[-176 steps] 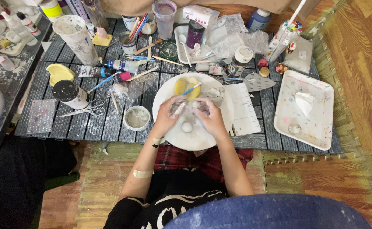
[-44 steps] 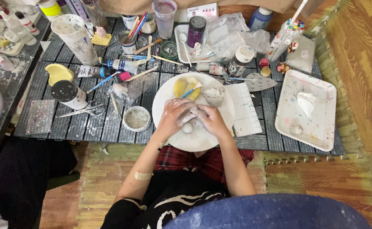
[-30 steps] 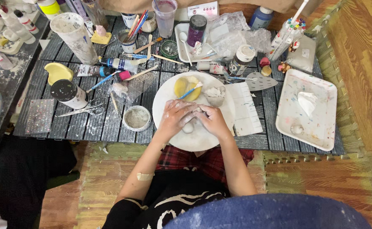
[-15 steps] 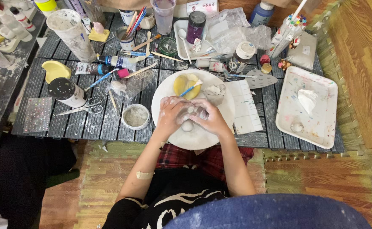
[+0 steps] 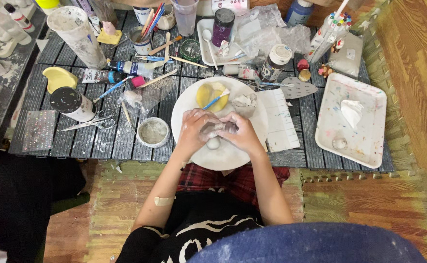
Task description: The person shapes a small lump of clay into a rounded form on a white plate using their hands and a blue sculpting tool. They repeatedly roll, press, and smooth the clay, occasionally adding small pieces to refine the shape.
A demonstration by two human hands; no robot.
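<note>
Both of my hands meet over a round white plate (image 5: 225,158) at the near edge of the dark slatted table (image 5: 77,141). My left hand (image 5: 193,130) and my right hand (image 5: 244,135) are closed together around a small pale grey lump (image 5: 217,127), fingers dusted white. A small white ball (image 5: 213,143) lies on the plate just under the hands. Beyond them on the plate are a yellow piece (image 5: 207,93), a blue-handled brush (image 5: 217,100) and a crumpled clear cup (image 5: 245,103).
A small bowl of grey paste (image 5: 153,131) stands left of the plate, with scissors (image 5: 89,123) and a black jar (image 5: 72,103) further left. A white rectangular tray (image 5: 352,119) lies at the right. A ruled white sheet (image 5: 279,119), bottles and brush cups (image 5: 143,35) crowd the back.
Both hands have stayed over the plate, working the lump with small finger movements. The view has shifted slightly.
</note>
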